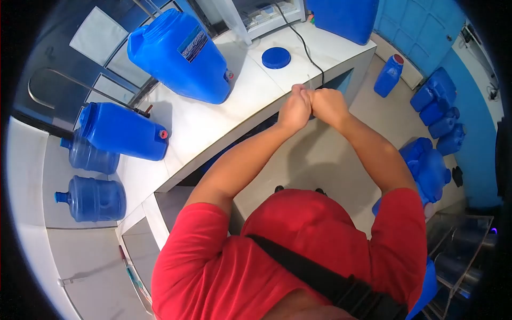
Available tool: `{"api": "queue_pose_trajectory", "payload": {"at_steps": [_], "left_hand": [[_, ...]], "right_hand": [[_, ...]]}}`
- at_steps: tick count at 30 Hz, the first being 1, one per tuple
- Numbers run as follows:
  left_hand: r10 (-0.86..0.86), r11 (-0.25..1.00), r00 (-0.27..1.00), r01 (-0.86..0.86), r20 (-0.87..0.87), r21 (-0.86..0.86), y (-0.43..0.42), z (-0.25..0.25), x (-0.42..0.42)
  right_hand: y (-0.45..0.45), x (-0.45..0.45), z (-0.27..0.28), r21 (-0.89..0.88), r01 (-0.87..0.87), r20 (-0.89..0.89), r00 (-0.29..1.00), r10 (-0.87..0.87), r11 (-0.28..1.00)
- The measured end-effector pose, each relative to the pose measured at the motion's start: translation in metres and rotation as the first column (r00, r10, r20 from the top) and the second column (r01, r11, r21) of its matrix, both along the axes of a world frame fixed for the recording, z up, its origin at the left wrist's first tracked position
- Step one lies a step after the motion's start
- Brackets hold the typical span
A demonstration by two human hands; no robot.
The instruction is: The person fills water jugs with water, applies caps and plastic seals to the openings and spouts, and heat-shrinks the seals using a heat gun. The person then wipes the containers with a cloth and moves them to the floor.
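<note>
Out in front of me, near the counter's front edge, my left hand point(295, 109) and my right hand point(328, 104) meet with fingers curled in. Something thin and pale seems to stick up between them, too small to name. Beyond the hands lies a round blue lid point(276, 58) on the white counter point(250, 80). A black cord point(304, 40) runs down past the hands over the counter edge. To the left stands an uncapped blue water container point(184, 58) with a label and a red-and-white spigot. Another blue container point(125, 130) with a spigot is nearer to me.
Two round water bottles point(96, 199) are at the left end. A tall blue container point(344, 18) and a white rack point(266, 18) stand at the back. On the floor at right are a red-capped blue jug point(389, 76) and several blue jugs point(434, 101). A metal tap point(80, 80) arches at left.
</note>
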State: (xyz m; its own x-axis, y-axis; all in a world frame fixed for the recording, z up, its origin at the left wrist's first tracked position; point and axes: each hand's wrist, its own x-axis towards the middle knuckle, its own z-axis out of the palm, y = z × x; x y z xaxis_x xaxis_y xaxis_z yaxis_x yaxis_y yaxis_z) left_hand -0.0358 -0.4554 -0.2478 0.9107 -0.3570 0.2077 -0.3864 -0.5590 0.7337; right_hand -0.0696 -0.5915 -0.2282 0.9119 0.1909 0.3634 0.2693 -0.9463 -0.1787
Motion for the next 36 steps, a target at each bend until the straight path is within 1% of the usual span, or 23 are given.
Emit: {"api": "queue_pose_trajectory", "payload": {"at_steps": [4,6,7,8,9,11,12,14,16,18,19,20,21,22,23,24,25,26,27,29,33,35,36], "left_hand": [[-0.144,0.960,0.978,0.102,0.149,0.262,0.015,0.024,-0.003],[-0.346,0.844,0.880,0.141,0.325,0.518,0.023,0.035,-0.004],[-0.346,0.842,0.883,0.142,0.319,0.520,0.028,0.039,-0.002],[-0.475,0.807,0.784,0.208,0.399,0.553,0.032,0.045,0.001],[-0.589,0.763,0.660,0.265,0.466,0.589,0.035,0.047,0.005],[-0.631,0.759,0.601,0.348,0.491,0.550,0.037,0.043,0.019],[-0.664,0.746,0.538,0.428,0.520,0.511,0.037,0.041,0.023],[-0.633,0.768,0.607,0.415,0.481,0.487,0.035,0.047,0.017],[-0.597,0.791,0.672,0.400,0.439,0.464,0.032,0.050,0.008],[-0.445,0.890,0.841,0.380,0.306,0.251,0.029,0.052,0.003],[-0.437,0.895,0.841,0.371,0.317,0.249,0.027,0.050,0.009],[-0.310,0.951,0.941,0.307,0.136,0.047,0.028,0.043,0.015],[-0.197,0.973,0.978,0.185,-0.075,-0.140,0.030,0.033,0.021],[-0.228,0.921,0.930,0.110,-0.287,-0.375,0.032,0.026,0.027],[-0.209,0.921,0.938,0.093,-0.278,-0.378,0.039,0.033,0.028],[-0.390,0.823,0.737,0.010,-0.552,-0.568,0.048,0.045,0.023],[-0.586,0.705,0.434,-0.144,-0.684,-0.695,0.056,0.057,0.016],[-0.535,0.759,0.366,-0.189,-0.762,-0.624,0.055,0.068,0.008],[-0.647,0.711,0.227,-0.167,-0.728,-0.683,0.059,0.065,0.007],[-0.639,0.722,0.091,-0.270,-0.764,-0.637,0.058,0.062,-0.008],[-0.515,0.763,0.221,-0.322,-0.828,-0.560,0.050,0.045,-0.007],[-0.255,0.882,0.510,-0.226,-0.822,-0.413,0.050,0.030,-0.003],[-0.235,0.932,0.566,-0.101,-0.790,-0.349,0.056,0.013,0.007]], "right_hand": [[0.006,-0.002,-0.007,0.142,0.086,-0.260,0.964,-0.047,0.986],[0.008,0.005,-0.027,0.198,0.131,-0.328,0.943,-0.061,0.971],[0.008,0.008,-0.040,0.349,0.029,-0.282,0.956,0.075,0.937],[0.006,0.010,-0.052,0.486,-0.074,-0.216,0.955,0.202,0.871],[0.010,0.002,-0.041,0.486,-0.073,-0.220,0.954,0.203,0.871],[0.018,-0.021,0.004,0.721,0.298,-0.570,0.768,0.291,0.625],[0.010,-0.019,0.009,0.721,0.298,-0.571,0.768,0.291,0.626],[-0.012,-0.009,0.015,0.690,0.337,-0.720,0.409,0.560,0.640],[-0.017,-0.010,0.033,0.707,0.285,-0.697,0.436,0.570,0.647],[-0.021,-0.008,0.036,0.749,0.234,-0.636,0.516,0.574,0.620],[-0.022,-0.007,0.036,0.748,0.222,-0.634,0.518,0.574,0.626],[-0.019,-0.011,0.033,0.779,0.223,-0.555,0.680,0.479,0.586],[-0.009,-0.017,0.031,0.853,0.138,-0.381,0.823,0.420,0.503],[0.002,-0.024,0.028,0.894,0.016,-0.180,0.928,0.326,0.449],[0.013,-0.030,0.026,0.893,-0.107,0.014,0.977,0.212,0.436],[0.015,-0.036,0.036,0.539,-0.277,0.215,0.958,0.189,0.795],[0.016,-0.036,0.036,0.324,-0.328,0.267,0.932,0.247,0.887],[0.018,-0.035,0.036,0.086,-0.354,0.330,0.892,0.308,0.931],[0.020,-0.035,0.036,-0.135,-0.353,0.397,0.837,0.377,0.926],[0.024,-0.024,0.017,-0.009,-0.390,0.452,0.820,0.352,0.921],[0.033,-0.002,0.021,-0.092,-0.204,0.182,0.959,0.218,0.975],[0.037,0.015,0.001,-0.124,-0.165,0.137,0.974,0.182,0.978],[0.043,0.019,-0.006,-0.153,-0.118,0.079,0.988,0.131,0.981]]}}
